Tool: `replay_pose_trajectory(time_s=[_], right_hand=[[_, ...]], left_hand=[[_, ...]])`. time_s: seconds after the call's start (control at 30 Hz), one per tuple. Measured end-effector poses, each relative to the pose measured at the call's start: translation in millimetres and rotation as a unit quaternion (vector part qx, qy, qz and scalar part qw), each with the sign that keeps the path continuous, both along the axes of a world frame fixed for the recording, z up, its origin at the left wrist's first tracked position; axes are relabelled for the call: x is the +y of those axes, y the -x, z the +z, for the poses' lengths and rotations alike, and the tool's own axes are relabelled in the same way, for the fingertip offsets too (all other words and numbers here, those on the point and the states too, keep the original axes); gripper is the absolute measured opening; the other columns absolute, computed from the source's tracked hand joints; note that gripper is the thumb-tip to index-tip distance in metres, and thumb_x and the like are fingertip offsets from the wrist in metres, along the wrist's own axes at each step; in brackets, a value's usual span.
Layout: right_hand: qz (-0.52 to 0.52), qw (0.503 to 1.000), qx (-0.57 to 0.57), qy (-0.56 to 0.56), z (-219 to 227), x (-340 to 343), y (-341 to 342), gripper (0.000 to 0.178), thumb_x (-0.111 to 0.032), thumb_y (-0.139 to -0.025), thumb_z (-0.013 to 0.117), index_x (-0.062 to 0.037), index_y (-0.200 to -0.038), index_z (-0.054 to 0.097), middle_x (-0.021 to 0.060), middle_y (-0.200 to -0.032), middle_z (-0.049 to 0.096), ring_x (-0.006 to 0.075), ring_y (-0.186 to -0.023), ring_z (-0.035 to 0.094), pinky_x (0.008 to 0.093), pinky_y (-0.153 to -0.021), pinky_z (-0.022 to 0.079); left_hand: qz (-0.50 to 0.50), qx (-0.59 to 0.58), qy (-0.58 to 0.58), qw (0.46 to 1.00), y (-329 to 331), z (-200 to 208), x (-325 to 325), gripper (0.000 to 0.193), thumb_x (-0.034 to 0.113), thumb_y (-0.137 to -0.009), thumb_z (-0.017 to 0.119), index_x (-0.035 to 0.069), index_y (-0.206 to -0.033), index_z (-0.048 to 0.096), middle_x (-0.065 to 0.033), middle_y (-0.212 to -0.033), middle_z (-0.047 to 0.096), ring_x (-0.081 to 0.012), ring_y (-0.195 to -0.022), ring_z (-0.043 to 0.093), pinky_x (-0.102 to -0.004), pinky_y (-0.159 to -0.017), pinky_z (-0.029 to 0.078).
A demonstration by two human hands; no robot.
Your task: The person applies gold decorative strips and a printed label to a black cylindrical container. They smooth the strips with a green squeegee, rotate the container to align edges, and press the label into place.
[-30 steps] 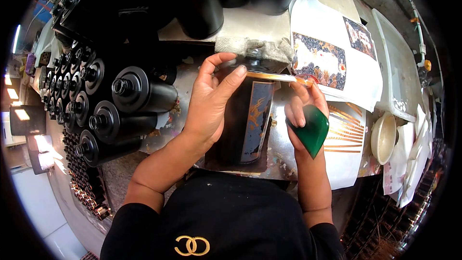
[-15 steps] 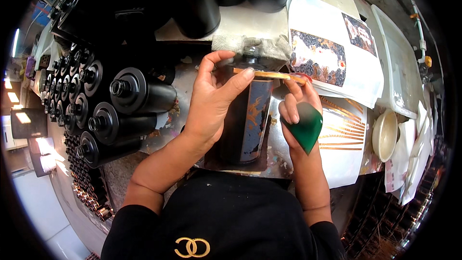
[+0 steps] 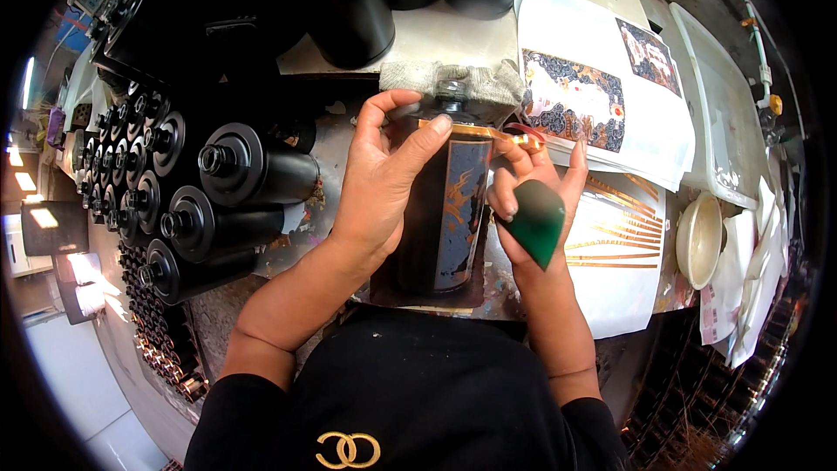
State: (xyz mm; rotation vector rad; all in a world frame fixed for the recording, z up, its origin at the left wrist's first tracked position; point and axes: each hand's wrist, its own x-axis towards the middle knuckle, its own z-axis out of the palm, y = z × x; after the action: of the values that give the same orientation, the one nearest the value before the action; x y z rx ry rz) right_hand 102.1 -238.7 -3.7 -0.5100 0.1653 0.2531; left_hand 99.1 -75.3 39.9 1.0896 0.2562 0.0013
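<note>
A black bottle (image 3: 423, 218) lies in front of me, its neck pointing away and a blue-grey panel (image 3: 466, 201) with a gold pattern on its side. My left hand (image 3: 377, 179) grips the bottle near its shoulder. The left thumb presses a thin gold strip (image 3: 475, 129) against it, just above the panel. In my right hand (image 3: 532, 209), the fingertips pinch the strip's free end, which curls and shows red on one face. A green teardrop-shaped flat scraper (image 3: 538, 225) is tucked in the same hand, against the palm.
Beyond the bottle neck lies a crumpled grey cloth (image 3: 488, 83). Many black bottles (image 3: 248, 161) stand or lie at the left. At right are printed picture sheets (image 3: 571, 100), a white sheet with gold strips (image 3: 619, 231), a pale bowl (image 3: 699, 244) and a clear tray (image 3: 715, 113).
My right hand has moved slightly left and nearer the bottle, with the scraper. The strip's free end now curls more loosely. The left hand stays nearly in place.
</note>
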Motion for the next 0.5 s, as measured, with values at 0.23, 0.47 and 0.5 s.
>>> replay_pose_trajectory(time_s=[0.23,0.47,0.5], right_hand=[[0.008,0.966,-0.014,0.256,9.4,18.3,-9.7,0.045,-0.034,-0.087,0.067,-0.0064,-0.109,0.040,0.0060,-0.095,0.052,0.0095,-0.070,0.052,0.0213,-0.059,0.044],[-0.034,0.956,-0.053,0.286,17.9,34.1,-14.6,0.054,-0.024,-0.081,0.076,-0.0023,-0.112,0.038,0.0090,-0.105,0.049,0.0138,-0.099,0.051,0.0270,-0.089,0.043],[-0.032,0.957,-0.052,0.284,16.8,33.6,-14.6,0.054,-0.024,-0.081,0.076,-0.0022,-0.112,0.038,0.0092,-0.105,0.049,0.0138,-0.099,0.051,0.0270,-0.089,0.043]], left_hand=[[-0.003,0.007,0.029,1.000,1.0,2.4,0.0,0.041,0.011,-0.086,0.069,0.007,-0.119,0.044,-0.0049,-0.103,0.053,-0.0091,-0.096,0.052,-0.0241,-0.088,0.043],[0.001,0.001,0.027,1.000,0.9,-2.7,1.3,0.041,0.012,-0.087,0.068,0.007,-0.119,0.044,-0.0055,-0.104,0.053,-0.0094,-0.098,0.052,-0.0242,-0.089,0.043],[0.001,0.001,0.031,1.000,0.9,-2.4,1.9,0.040,0.012,-0.087,0.068,0.007,-0.119,0.044,-0.0056,-0.104,0.053,-0.0095,-0.098,0.052,-0.0243,-0.090,0.042]])
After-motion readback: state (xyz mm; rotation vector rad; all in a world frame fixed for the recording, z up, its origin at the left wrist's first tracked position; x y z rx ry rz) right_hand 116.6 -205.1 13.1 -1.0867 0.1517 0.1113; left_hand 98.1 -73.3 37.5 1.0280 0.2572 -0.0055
